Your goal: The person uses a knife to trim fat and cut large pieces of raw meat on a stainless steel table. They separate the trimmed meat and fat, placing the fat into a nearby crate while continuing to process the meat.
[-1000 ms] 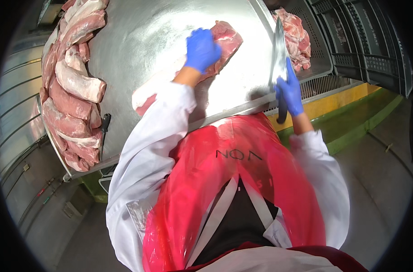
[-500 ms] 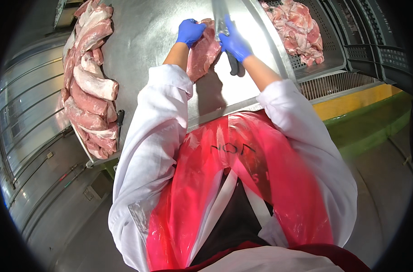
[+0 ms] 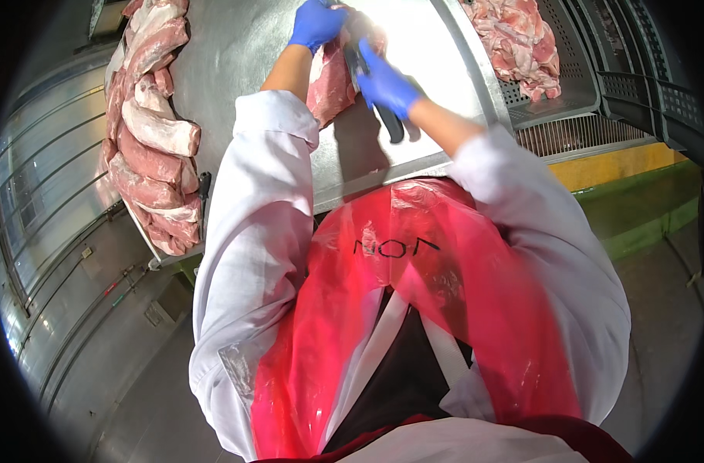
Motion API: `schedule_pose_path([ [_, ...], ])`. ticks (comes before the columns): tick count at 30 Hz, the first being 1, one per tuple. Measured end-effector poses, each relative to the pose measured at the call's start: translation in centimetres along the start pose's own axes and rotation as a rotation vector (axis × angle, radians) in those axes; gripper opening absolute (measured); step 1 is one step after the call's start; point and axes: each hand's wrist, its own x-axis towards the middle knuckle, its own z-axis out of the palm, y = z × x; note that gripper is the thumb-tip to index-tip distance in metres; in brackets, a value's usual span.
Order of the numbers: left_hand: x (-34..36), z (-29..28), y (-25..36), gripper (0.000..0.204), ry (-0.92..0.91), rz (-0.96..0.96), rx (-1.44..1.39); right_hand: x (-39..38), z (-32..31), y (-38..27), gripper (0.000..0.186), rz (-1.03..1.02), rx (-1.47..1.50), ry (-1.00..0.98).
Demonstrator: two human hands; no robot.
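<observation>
A piece of raw pink meat lies on the metal table in front of me. My left hand, in a blue glove, has its fingers closed on the far left edge of the meat. My blue-gloved right hand grips a knife, whose black handle sticks out below the palm. The blade points away from me and lies over the meat's right side; motion blurs it, and I cannot tell how deep it sits.
Several long cuts of meat are piled along the table's left edge, a dark handle beside them. On the right, meat trimmings fill a perforated grey tray. Dark crates stand farther right.
My right hand has brought the knife left, from beside the meat to over it. The left hand has shifted slightly left and away from me, and the meat has slid a little left.
</observation>
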Motion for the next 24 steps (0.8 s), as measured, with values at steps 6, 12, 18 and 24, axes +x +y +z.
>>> schedule_pose_path([
  [6,-1.6,-1.3,5.0,0.018,-0.113,0.158,-0.300,1.9,-1.1,-1.8,0.066,0.313,-0.097,-0.245],
  [12,-2.2,-5.2,5.1,0.030,-0.031,0.034,-0.174,-3.2,2.5,0.3,0.070,-0.056,0.036,-0.054],
  [18,-2.1,-7.1,7.3,0.033,-0.084,0.084,-0.216,0.5,3.4,-1.3,0.066,0.042,-0.112,-0.069],
  [24,-3.7,-8.8,8.1,0.031,-0.043,0.054,-0.166,1.8,4.5,-1.0,0.069,0.110,-0.187,-0.200],
])
